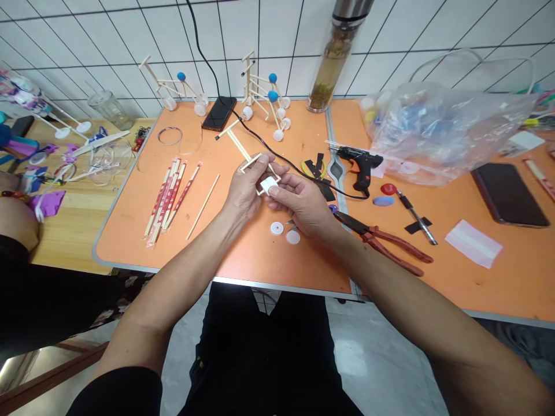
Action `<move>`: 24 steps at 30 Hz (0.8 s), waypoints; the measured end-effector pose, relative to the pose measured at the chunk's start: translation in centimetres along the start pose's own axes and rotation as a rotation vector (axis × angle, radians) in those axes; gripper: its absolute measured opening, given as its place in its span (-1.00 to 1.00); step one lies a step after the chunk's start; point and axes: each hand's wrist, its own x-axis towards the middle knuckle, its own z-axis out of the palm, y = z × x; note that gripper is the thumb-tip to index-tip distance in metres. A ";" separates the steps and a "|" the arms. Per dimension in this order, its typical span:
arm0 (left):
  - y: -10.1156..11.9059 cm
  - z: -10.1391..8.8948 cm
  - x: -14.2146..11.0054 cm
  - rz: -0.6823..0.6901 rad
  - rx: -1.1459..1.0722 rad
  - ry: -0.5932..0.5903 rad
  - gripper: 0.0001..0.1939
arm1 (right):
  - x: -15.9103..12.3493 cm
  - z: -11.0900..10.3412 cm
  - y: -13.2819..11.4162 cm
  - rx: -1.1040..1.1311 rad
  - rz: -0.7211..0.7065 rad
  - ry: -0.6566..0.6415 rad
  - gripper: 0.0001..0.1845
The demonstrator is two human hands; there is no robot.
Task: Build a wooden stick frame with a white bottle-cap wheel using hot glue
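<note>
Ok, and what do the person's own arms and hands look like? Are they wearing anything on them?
The left hand and right hand are bare, with no gloves, and no watch, ring or bracelet shows. The left forearm and right forearm are uncovered too. A black sleeve ends near the left elbow; no right sleeve shows.
</note>
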 end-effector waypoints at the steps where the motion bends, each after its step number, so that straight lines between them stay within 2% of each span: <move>1: 0.0 0.0 0.0 0.002 -0.001 -0.003 -0.49 | 0.0 0.0 0.0 0.001 0.003 0.002 -0.37; 5: 0.0 -0.1 0.1 0.006 0.011 -0.017 -0.55 | 0.0 0.0 0.0 -0.007 0.009 -0.011 -0.39; 17: 1.0 -0.8 0.6 0.021 0.001 -0.017 -0.56 | -0.1 -0.6 -0.6 0.008 0.010 -0.019 -0.45; 24: 1.5 -1.3 0.9 0.035 -0.024 -0.015 -0.58 | -0.2 -0.8 -0.8 -0.041 0.014 0.046 -0.39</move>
